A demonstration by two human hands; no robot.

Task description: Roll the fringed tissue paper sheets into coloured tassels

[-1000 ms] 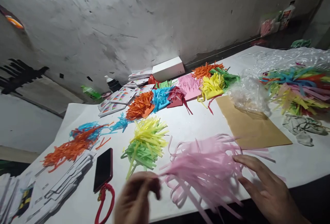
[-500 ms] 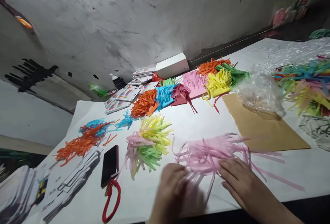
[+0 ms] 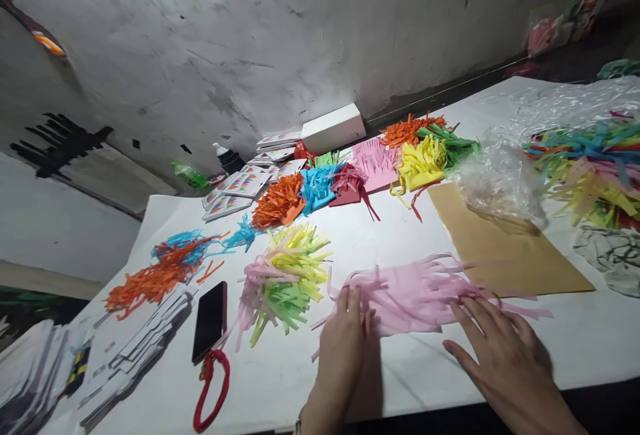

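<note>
A pink fringed sheet of tissue paper [image 3: 410, 298] lies flat on the white tabletop in front of me, its thin strips trailing out to the right. My left hand [image 3: 345, 335] rests at the sheet's left end, fingertips on the strips and thumb a little apart. At the right end, my right hand [image 3: 500, 348] is spread, its fingertips on the strips. Left of the sheet lies a tuft of yellow, green and pink paper strips [image 3: 287, 281].
A black phone [image 3: 210, 321] with a red cord lies on the left, beside stacked white cut-outs [image 3: 137, 355]. Coloured fringed bundles [image 3: 280, 201] line the back, near a white box [image 3: 334, 127]. Brown card [image 3: 520, 258] and clear plastic [image 3: 500, 181] lie to the right.
My left hand has moved up onto the pink sheet's left end. My right hand has shifted right and its fingers have spread. The pink strips lie flatter and more gathered.
</note>
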